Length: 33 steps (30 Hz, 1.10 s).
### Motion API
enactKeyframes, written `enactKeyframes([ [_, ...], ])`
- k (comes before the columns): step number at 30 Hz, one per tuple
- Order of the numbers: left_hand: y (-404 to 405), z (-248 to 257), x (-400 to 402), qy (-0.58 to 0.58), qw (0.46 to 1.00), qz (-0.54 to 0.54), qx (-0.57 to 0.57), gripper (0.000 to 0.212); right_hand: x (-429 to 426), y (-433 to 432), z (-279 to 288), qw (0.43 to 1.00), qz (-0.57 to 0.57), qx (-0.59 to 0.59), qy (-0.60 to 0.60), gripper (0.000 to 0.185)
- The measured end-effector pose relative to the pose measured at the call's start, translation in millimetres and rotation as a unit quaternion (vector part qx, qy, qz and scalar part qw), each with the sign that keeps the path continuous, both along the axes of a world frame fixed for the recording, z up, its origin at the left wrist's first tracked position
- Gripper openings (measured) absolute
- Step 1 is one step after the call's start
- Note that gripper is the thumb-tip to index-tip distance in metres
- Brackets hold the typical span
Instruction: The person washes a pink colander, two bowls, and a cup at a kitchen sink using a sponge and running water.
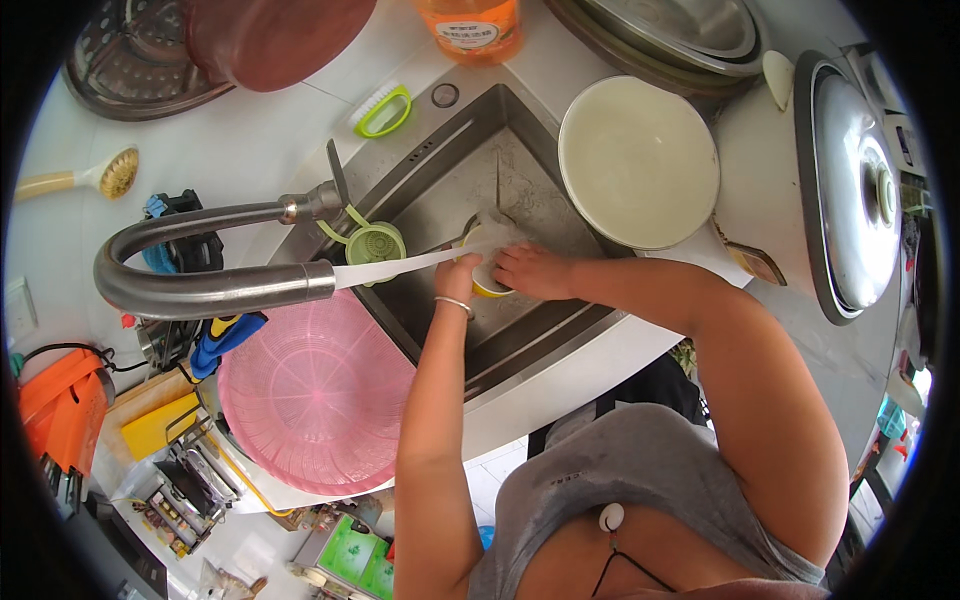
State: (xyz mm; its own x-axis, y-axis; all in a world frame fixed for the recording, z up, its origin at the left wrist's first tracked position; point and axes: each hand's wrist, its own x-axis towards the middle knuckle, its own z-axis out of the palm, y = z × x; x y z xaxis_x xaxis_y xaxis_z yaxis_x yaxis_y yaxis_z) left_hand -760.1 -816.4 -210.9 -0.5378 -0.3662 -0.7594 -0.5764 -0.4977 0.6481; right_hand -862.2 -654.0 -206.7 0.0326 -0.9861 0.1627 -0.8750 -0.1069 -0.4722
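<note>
Water runs from the metal faucet (225,289) into a small bowl (487,281), white inside with a yellow outer wall, low in the stainless steel sink (442,180). My left hand (459,276), with a bangle at its wrist, grips the bowl's left side, thumb at the rim. The fingers of my right hand (529,270) reach over the right rim into the bowl; splashing water partly hides them, and whether they hold anything cannot be told. Metal utensils, partly hidden, lie just behind the bowl. A green sink strainer (375,244) hangs at the sink's left side.
Left of the sink sits a pink plastic basket (315,390). A cream basin (637,161) and a large lidded pot (780,172) stand at the right. Behind are a green-handled scrub brush (382,111), an orange bottle (472,30) and stacked metal basins (675,37). A round brush (116,172) lies far left.
</note>
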Motion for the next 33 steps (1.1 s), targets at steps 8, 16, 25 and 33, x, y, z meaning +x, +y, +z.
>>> enactKeyframes([
  [8, -14, -25, 19, 0.046, 0.998, 0.036, -0.039, 0.074, 4, -5, 9, 0.998, 0.017, -0.001, -0.055, 0.037],
  [16, -13, -32, 19, -0.01, 0.985, 0.006, -0.175, 0.038, 22, -14, 22, 0.987, -0.089, 0.024, -0.135, 0.023],
  [25, -5, -5, 4, -0.012, 0.994, 0.008, -0.108, 0.028, 4, -1, 15, 0.999, -0.003, -0.017, -0.051, 0.025],
  [33, 7, 33, -13, -0.067, 0.988, 0.005, -0.142, 0.032, 8, -3, 20, 0.964, -0.096, 0.084, -0.234, 0.041],
])
